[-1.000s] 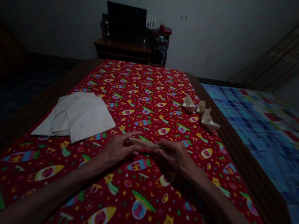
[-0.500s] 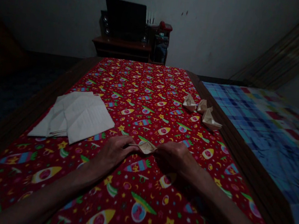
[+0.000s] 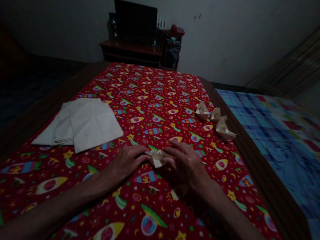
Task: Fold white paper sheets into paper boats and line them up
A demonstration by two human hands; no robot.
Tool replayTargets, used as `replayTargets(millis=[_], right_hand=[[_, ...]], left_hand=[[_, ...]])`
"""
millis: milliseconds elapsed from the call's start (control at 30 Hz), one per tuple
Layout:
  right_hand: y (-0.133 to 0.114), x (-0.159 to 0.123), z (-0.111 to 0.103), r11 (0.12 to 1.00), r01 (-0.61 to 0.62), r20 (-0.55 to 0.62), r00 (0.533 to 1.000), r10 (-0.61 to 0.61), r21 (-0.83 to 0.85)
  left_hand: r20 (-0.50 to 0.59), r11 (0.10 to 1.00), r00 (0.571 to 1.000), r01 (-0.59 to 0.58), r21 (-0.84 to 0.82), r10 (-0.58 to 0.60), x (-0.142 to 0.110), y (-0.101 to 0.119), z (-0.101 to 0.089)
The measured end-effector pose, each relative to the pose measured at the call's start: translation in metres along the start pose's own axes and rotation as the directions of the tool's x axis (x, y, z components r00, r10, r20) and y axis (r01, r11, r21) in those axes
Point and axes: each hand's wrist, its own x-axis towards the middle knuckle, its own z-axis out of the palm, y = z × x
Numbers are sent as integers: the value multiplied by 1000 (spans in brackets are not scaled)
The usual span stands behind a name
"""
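Head view: folded paper [image 3: 157, 159] runs left-right; my left hand [image 3: 128, 159] pinches one end, right hand [image 3: 187, 163] half-open at other, grip's hold there unclear.

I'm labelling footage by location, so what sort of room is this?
Probably a dim room in a home: a red cloth printed with rockets covers the table, a black flat screen stands behind, and blue checked fabric lies alongside.

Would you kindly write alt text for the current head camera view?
A bare left hand and right hand work a small folded beige paper piece above a red rocket-print cloth. Creased white paper sheets lie left; three folded beige boat-like papers sit farther right.
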Motion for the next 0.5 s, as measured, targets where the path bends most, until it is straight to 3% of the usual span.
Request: replayTargets(millis=[67, 233, 367, 433, 500], right_hand=[[-3, 4, -1, 1000, -7, -5, 1000, 7, 19], [-11, 13, 1, 998, -6, 221, 975, 18, -56], [-8, 10, 4, 993, -73, 164, 985, 56, 98], [-6, 9, 5, 963, -138, 87, 989, 121, 231], [-6, 8, 5, 929, -203, 35, 979, 202, 310]], left_hand=[[-1, 1000, 1000, 7, -14, -7, 0, 1, 0], [-18, 998, 999, 30, -47, -31, 0, 1, -1], [-42, 971, 990, 120, -209, -131, 0, 1, -2], [-33, 881, 970, 206, -425, -243, 2, 2, 0], [28, 729, 936, 291, -619, -350, 2, 6, 2]])
